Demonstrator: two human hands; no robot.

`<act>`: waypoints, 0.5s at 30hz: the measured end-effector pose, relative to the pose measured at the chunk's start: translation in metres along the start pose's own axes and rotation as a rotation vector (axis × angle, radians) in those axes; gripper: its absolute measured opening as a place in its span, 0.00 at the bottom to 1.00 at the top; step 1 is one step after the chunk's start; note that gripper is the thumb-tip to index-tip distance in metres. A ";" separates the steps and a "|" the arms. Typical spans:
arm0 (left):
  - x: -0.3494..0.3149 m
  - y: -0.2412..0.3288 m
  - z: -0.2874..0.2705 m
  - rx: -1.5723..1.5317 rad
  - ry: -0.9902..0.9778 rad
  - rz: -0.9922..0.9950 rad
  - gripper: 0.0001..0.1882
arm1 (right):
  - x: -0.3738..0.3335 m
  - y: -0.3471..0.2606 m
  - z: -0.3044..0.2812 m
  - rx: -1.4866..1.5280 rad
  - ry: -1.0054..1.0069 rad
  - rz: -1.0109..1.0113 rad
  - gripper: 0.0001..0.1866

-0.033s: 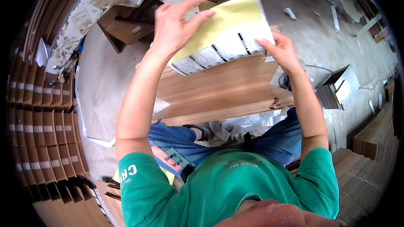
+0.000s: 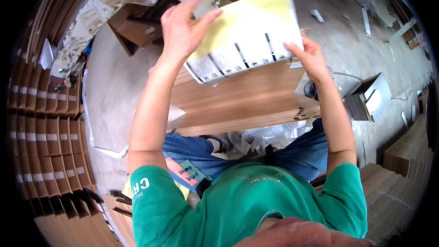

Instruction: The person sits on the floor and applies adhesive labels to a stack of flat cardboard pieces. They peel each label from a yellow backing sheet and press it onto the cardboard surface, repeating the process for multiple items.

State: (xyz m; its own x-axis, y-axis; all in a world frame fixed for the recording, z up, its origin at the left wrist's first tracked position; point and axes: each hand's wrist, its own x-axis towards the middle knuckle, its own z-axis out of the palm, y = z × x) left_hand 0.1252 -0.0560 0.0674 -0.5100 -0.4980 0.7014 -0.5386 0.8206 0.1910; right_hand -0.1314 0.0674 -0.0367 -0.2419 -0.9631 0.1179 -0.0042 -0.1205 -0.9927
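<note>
A sheet of labels, yellow in its upper part and white with black print along the lower edge, is held up tilted above a stack of flat cardboard. My right hand grips its right edge, thumb on the printed face and the fingers partly hidden behind. At the sheet's upper left, my left hand has thumb and forefinger spread apart, the thumb crossing the sheet's edge. The left fingertips are slightly blurred, and I see nothing pinched between them. The cardboard stack lies in front of my legs.
Slotted brown cardboard stacks line the left side. An open carton stands at the back left. On the right are a metal box with a cable and further cardboard stacks. Clear plastic scraps lie between my feet.
My left hand has moved a little left, its thumb sliding toward the sheet's edge. The sheet has tipped slightly, showing more of its printed strip. My right hand keeps its grip.
</note>
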 end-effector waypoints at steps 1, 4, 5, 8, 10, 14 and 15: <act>-0.016 -0.023 0.003 -0.088 0.067 -0.222 0.24 | -0.002 0.008 -0.004 0.088 0.021 0.019 0.17; -0.063 -0.044 0.014 -0.693 0.087 -0.794 0.24 | -0.013 0.025 -0.017 0.225 0.069 0.153 0.16; -0.072 -0.034 0.008 -0.711 -0.048 -0.848 0.23 | -0.018 0.030 -0.018 0.249 0.094 0.171 0.16; -0.107 -0.017 0.013 -0.932 -0.019 -0.970 0.24 | -0.033 0.047 -0.018 0.289 0.142 0.241 0.14; -0.128 -0.014 0.020 -0.835 -0.018 -0.883 0.23 | -0.045 0.060 -0.018 0.296 0.169 0.291 0.14; -0.152 -0.019 0.022 -0.979 -0.132 -0.951 0.28 | -0.065 0.085 -0.012 0.431 0.190 0.320 0.13; -0.154 -0.016 0.020 -0.987 -0.119 -0.937 0.30 | -0.069 0.087 -0.009 0.442 0.204 0.323 0.13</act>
State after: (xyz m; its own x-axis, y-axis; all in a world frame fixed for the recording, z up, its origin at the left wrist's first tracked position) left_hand 0.1988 0.0021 -0.0567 -0.3033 -0.9528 -0.0138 -0.0380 -0.0024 0.9993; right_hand -0.1240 0.1253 -0.1315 -0.3454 -0.9073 -0.2399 0.4955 0.0408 -0.8676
